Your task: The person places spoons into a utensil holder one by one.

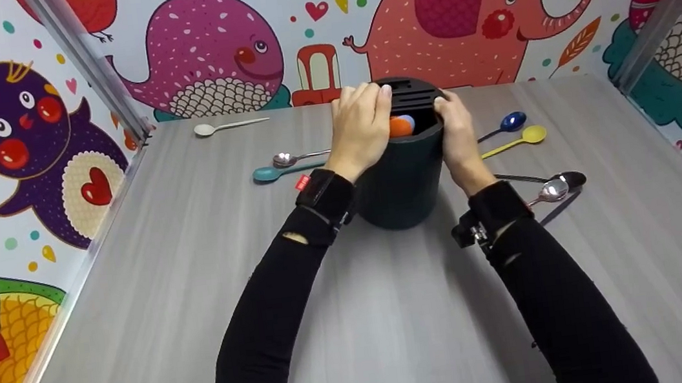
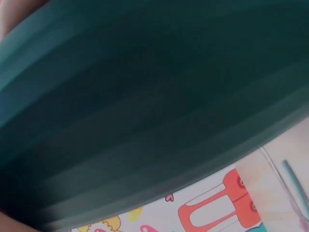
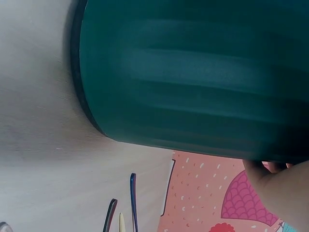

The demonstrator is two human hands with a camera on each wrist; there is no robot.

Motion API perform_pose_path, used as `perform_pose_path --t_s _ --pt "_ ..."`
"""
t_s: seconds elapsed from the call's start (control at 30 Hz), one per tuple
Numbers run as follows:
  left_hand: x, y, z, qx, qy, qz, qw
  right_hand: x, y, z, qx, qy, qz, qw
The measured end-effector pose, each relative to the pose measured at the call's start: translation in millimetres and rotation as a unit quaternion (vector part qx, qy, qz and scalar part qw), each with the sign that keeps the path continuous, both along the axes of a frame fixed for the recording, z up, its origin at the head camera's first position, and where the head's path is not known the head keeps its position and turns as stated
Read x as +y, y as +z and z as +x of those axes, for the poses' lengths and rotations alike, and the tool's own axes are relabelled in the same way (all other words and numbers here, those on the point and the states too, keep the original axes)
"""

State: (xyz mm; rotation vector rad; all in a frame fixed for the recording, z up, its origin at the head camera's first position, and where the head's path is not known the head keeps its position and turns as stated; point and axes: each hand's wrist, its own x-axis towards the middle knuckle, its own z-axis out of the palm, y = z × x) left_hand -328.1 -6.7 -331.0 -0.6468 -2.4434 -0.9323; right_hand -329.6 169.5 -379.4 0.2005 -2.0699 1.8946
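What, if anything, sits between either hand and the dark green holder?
Nothing visible does. The left hand and the right hand both already grip the holder at its rim, one on each side. The spoons lie apart on the table, outside both hands.

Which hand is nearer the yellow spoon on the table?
Right. The right hand grips the dark green holder just left of the yellow spoon; the left hand is beyond the holder.
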Motion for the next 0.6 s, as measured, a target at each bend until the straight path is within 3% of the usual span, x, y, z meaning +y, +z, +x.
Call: perform_pose_path --t_s 0.27,0.37,0.5,0.6 --pt "0.8 -1.6 -0.9 -0.001 -0.003 0.022 0.9998 1.0 0.6 1.8 -0.005 0.006 -0.006 1.000" --pt "-2.6 -2.3 -1.8 0.002 -0.022 0.069 0.9973 1.2 1.0 2.6 -0.010 0.008 -0.004 1.000" --pt "-11.8 -4.5 -1.7 0.018 -0.050 0.154 0.9866 1.3 1.3 2.7 -0.012 0.007 -0.001 1.000" --pt "-21.5 -7.1 -1.5 0.035 -0.052 0.183 0.9812 1.3 1.8 2.6 -0.012 0.007 0.005 1.000"
